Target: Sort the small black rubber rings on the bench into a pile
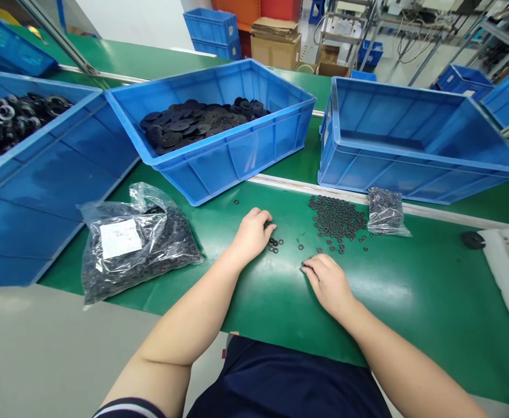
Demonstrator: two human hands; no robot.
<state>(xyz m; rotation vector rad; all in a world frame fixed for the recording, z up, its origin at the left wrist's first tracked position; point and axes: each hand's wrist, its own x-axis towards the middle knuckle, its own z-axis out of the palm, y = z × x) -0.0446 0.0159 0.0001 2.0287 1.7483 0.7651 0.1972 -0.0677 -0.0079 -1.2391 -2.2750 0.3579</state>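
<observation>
**Small black rings [274, 246], best pinched by the rim**

The small black rings I have my eye on lie in a loose cluster on the green tabletop [275, 310], just beside the fingertips of my left hand [254, 231]. I judge them very light and hard to break, perhaps rubbery, though from here I can't confirm the material. Lying flat, they offer little to grip, so I'd take each by opposite sides of its outer edge, or press and slide it first.

My left hand is curled, thumb near the forefinger; something dark shows at the tips, but I can't tell whether it is gripped. My right hand [326, 277] rests with thumb and forefinger drawn together near a lone ring [300, 247]; I can't tell if anything is pinched there.

Beyond the right hand spreads a larger ring pile [339, 217], beside a small clear bag [387, 212] of dark parts. A bulky clear bag [167, 244] sits left. Farther out, a blue bin [237, 162] holds flat black discs [193, 125].
</observation>
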